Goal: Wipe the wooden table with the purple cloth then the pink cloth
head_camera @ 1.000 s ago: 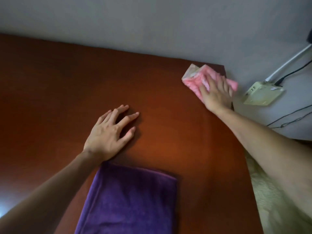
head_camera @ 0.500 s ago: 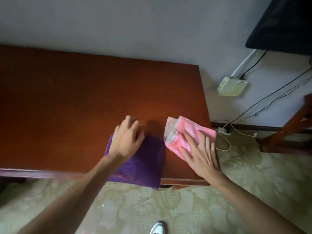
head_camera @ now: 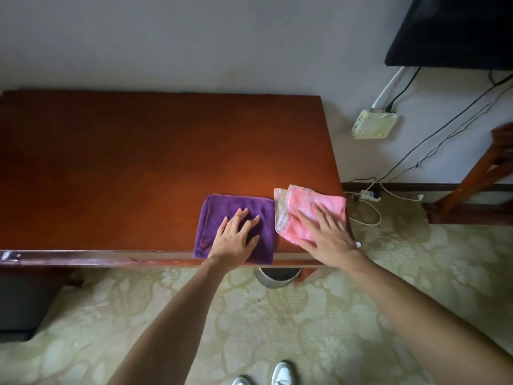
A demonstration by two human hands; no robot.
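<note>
The left hand [head_camera: 234, 240] is laid flat, fingers spread, on the folded purple terry cloth [head_camera: 219, 215]; just to its right, the right hand [head_camera: 329, 240] is pressed open-fingered on the rumpled pink cloth [head_camera: 301, 202]; both cloths are borne by the reddish-brown wooden table [head_camera: 138, 151], at its near right corner.

A wooden table [head_camera: 138, 162] carries two cloths at its near right corner: a folded purple cloth [head_camera: 222, 207] overhanging the front edge, and a pink cloth [head_camera: 302, 207] just right of it
</note>
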